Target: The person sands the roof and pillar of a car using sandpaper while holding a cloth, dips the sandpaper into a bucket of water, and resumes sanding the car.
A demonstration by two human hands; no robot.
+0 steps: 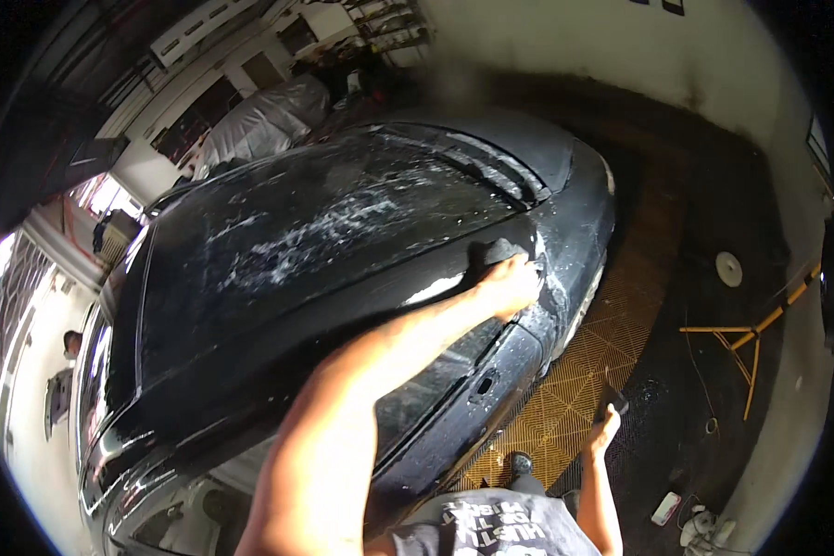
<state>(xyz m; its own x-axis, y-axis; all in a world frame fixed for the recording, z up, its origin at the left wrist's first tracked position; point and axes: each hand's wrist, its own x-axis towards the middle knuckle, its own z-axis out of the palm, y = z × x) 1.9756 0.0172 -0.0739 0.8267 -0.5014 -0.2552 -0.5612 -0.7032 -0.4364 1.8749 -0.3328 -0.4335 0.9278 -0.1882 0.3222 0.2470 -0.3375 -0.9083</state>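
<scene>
A dull black car [250, 320] fills the middle of the view, its upper surface smeared with whitish streaks [334, 227]. My left arm stretches across its near side. My left hand [512, 285] is closed on a dark grey pad [502, 249], pressed to the bodywork beside the streaked panel. What the pad is made of does not show clearly. My right hand [604, 432] is held low at my right side, away from the car. Its fingers close round a small dark object [618, 400], whose kind I cannot make out.
Yellow floor grating [579, 408] runs along the car's near side. To the right are a yellow metal stand [755, 332], a pale round disc [729, 270] and a white device [665, 508] with a cable. A grey-covered vehicle [264, 120] stands behind. Another person's head [72, 344] shows far left.
</scene>
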